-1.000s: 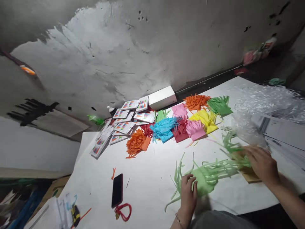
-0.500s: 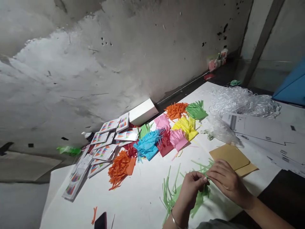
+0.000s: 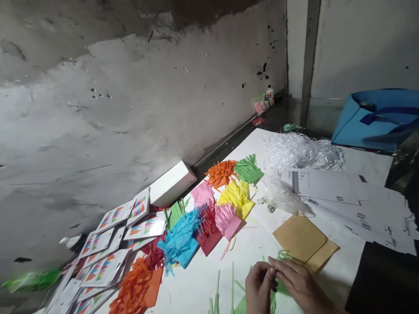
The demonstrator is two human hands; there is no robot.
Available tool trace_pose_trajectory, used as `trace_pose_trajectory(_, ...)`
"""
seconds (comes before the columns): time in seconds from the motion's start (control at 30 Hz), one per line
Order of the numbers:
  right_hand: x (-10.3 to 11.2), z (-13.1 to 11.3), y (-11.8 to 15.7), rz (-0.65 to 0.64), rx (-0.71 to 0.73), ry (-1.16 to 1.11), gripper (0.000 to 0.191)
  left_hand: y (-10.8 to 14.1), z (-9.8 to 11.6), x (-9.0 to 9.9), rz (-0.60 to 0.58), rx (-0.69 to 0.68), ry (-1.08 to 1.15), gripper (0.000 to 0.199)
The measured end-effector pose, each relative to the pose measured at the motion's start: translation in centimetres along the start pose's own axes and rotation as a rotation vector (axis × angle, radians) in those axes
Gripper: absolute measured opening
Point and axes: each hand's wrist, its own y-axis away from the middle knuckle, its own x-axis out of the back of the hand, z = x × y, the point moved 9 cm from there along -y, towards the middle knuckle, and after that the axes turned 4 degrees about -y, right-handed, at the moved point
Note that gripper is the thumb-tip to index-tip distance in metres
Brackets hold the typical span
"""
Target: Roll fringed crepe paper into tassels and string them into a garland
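Observation:
Near the bottom edge, my left hand has thumb and fingers pinched together on light green fringed paper. My right hand meets it fingertip to fingertip, its fingers pressed together; whatever it pinches is too small to make out. Green strips spread below and beside both hands on the white sheet. Up and to the left lie fringed bundles: blue, red, pink, yellow and orange. Brown envelopes lie just beyond my right hand.
Printed white packets are piled at the left, beside a white box against the wall. Clear stringy plastic and printed papers lie at the right. A blue bag stands behind them.
The view has turned right and up, so the tabletop things appear lower and further left, and more of the blue bag shows. My hands remain together over the green paper.

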Motion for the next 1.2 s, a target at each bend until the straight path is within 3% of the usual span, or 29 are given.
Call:
trace_pose_trajectory(0.1,1.8,2.8,-0.4,0.007,-0.126,0.021,0.022,-1.7,2.3,-0.8,-0.026,-0.146,-0.247,0.044)
trace_pose_trajectory(0.2,6.0,6.1,-1.7,0.107,-0.216,0.028,0.026,-4.2,6.3,-3.2,-0.083,-0.332,-0.436,0.031)
trace_pose_trajectory(0.3,10.5,9.3,-4.4,0.292,-0.201,0.086,0.024,-8.1,10.5,-7.8,-0.176,-0.548,-0.607,0.027)
trace_pose_trajectory(0.37,11.0,11.3,-7.1,0.303,-0.161,0.091,0.022,-11.1,11.9,-11.9,-0.298,-0.707,-0.823,0.029)
trace_pose_trajectory(0.43,10.6,13.4,-10.0,0.287,-0.144,0.087,0.018,-14.7,11.2,-14.8,-0.365,-0.761,-1.164,0.032)
trace_pose_trajectory(0.5,10.9,15.6,-12.1,0.323,-0.158,0.101,0.019,-18.9,9.7,-14.4,-0.284,-0.655,-1.466,0.03)
trace_pose_trajectory(0.57,12.7,17.6,-13.0,0.402,-0.187,0.125,0.026,-22.0,8.4,-12.0,-0.178,-0.504,-1.612,0.024)
trace_pose_trajectory(0.7,16.7,19.2,-12.0,0.529,-0.204,0.162,0.039,-23.4,6.8,-8.3,-0.152,-0.419,-1.668,0.028)
trace_pose_trajectory(0.77,16.9,18.6,-11.4,0.534,-0.179,0.171,0.038,-22.8,6.7,-8.9,-0.179,-0.483,-1.657,0.026)
trace_pose_trajectory(0.9,14.0,17.0,-12.2,0.446,-0.114,0.164,0.037,-21.2,6.4,-14.0,-0.36,-0.754,-1.607,0.029)
trace_pose_trajectory(0.97,13.3,17.2,-12.8,0.432,-0.113,0.165,0.041,-21.2,5.5,-15.4,-0.423,-0.776,-1.619,0.024)
trace_pose_trajectory(1.1,14.2,19.0,-12.6,0.457,-0.158,0.183,0.044,-21.2,3.6,-13.9,-0.441,-0.695,-1.645,0.018)
trace_pose_trajectory(1.2,13.4,19.4,-11.4,0.409,-0.174,0.175,0.042,-20.1,2.7,-11.9,-0.45,-0.652,-1.643,0.017)
